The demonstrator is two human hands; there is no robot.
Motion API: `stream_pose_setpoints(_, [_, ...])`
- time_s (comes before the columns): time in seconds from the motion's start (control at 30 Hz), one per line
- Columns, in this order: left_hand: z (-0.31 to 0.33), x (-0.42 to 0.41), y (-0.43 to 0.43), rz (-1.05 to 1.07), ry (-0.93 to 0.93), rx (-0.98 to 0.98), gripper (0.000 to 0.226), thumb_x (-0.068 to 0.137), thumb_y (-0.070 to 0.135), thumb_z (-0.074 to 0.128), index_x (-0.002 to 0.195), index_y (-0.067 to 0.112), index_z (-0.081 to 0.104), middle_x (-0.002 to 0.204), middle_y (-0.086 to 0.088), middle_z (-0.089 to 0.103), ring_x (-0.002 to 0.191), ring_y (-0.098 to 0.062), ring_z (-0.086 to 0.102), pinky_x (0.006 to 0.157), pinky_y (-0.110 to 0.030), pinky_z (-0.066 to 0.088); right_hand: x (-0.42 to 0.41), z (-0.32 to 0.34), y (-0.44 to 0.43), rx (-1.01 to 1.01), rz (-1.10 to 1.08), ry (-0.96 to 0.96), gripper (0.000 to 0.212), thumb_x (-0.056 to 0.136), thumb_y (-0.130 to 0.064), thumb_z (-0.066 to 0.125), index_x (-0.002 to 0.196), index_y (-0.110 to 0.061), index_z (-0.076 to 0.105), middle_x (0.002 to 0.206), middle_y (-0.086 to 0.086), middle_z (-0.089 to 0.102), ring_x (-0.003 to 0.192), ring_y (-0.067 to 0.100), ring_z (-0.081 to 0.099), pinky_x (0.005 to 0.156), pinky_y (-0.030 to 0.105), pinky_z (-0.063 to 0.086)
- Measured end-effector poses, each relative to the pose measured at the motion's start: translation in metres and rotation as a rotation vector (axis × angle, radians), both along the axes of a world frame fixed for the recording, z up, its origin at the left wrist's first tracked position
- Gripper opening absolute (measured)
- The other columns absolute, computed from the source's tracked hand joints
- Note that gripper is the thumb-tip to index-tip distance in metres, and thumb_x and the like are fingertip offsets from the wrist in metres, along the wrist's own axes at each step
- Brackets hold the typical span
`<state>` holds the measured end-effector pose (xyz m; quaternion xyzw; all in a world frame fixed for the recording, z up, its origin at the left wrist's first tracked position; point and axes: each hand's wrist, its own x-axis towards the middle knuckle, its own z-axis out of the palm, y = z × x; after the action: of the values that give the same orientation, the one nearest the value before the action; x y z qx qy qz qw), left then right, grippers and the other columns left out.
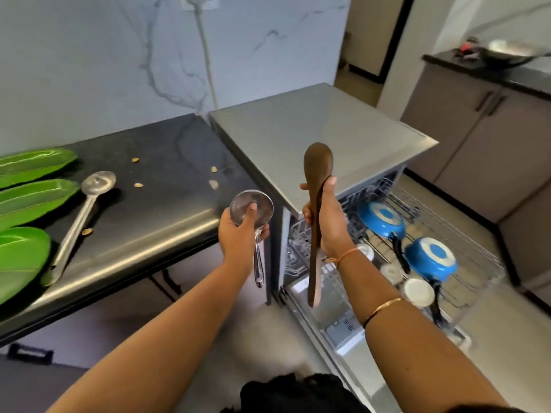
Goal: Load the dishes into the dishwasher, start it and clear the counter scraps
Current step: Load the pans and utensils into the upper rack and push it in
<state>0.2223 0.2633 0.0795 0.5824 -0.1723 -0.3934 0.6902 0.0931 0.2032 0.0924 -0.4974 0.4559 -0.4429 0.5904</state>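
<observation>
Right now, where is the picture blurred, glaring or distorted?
Head view: the wok top right is blurred; glare streaks the counter along its front edge; the cabinets lean from lens distortion; left hand with ladle and right hand with spoon are sharp.

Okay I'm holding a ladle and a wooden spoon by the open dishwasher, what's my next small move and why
Probably lower the wooden spoon in your right hand into the pulled-out rack beside the blue pans. Both hands are full, and the rack sits just below it.
</observation>
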Motion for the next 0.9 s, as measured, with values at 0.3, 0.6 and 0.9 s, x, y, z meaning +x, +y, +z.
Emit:
stream_pose_setpoints(0.3, [-0.021,-0.114,-0.014,-0.195,-0.086,0.045,0.027,0.081,0.037,0.070,0.098,0.021,0.059,0.100,-0.003,0.064,0.080,-0.017,0.069,0.067,-0.034,0.060,-0.128,-0.006,0.022,0.041,-0.152,-0.241,0.017,0.093,-0.021,0.056,0.078,-0.013,0.056,0.069,0.001,0.055,0.060,0.011,0.054,0.061,0.024,0.047])
stream_pose_setpoints(0.6, [-0.041,-0.279,-0.012,-0.213,-0.227,0.063,0.022,0.082,0.039,0.065,0.092,0.022,0.057,0.090,-0.007,0.059,0.084,-0.022,0.056,0.076,-0.041,0.048,-0.295,-0.023,0.023,-0.164,-0.195,0.309,0.019,0.090,-0.001,0.054,0.085,-0.017,0.062,0.085,-0.001,0.063,0.086,0.017,0.056,0.081,0.024,0.047])
stream_pose_setpoints(0.9, [-0.046,-0.384,-0.008,-0.131,-0.595,0.206,0.018,0.088,0.030,0.062,0.093,0.013,0.060,0.077,0.004,0.058,0.072,-0.016,0.053,0.054,-0.020,0.036,-0.408,-0.032,0.005,-0.271,-0.214,0.772,0.007,0.085,-0.002,0.052,0.088,-0.008,0.052,0.082,0.001,0.052,0.073,0.019,0.045,0.052,0.025,0.028])
